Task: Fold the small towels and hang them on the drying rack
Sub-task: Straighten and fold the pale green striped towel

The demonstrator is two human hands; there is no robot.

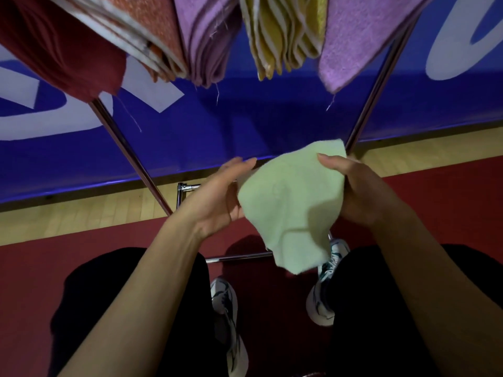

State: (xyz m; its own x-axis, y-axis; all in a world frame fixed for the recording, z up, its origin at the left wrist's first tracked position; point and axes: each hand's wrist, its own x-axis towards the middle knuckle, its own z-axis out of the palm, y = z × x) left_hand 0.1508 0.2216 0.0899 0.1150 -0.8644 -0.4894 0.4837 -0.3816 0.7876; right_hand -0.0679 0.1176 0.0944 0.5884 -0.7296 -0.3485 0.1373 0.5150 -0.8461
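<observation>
A small pale green towel [291, 202] hangs loosely in front of me at mid-frame. My right hand [353, 191] grips its right edge, thumb on top. My left hand [220, 191] is flat, fingers extended, touching the towel's left edge with its thumb hidden behind the cloth. Above, the drying rack's metal legs [130, 156] slant down, and several folded towels hang from it: dark red [62, 50], orange [152, 31], purple [206, 42], yellow [283, 34] and another purple [362, 42].
A blue banner with white lettering [245, 123] stands behind the rack. The floor is wood strip [81, 216] and dark red mat [32, 289]. My black trousers and white sneakers [326, 289] are below, beside the rack's base bar [239, 258].
</observation>
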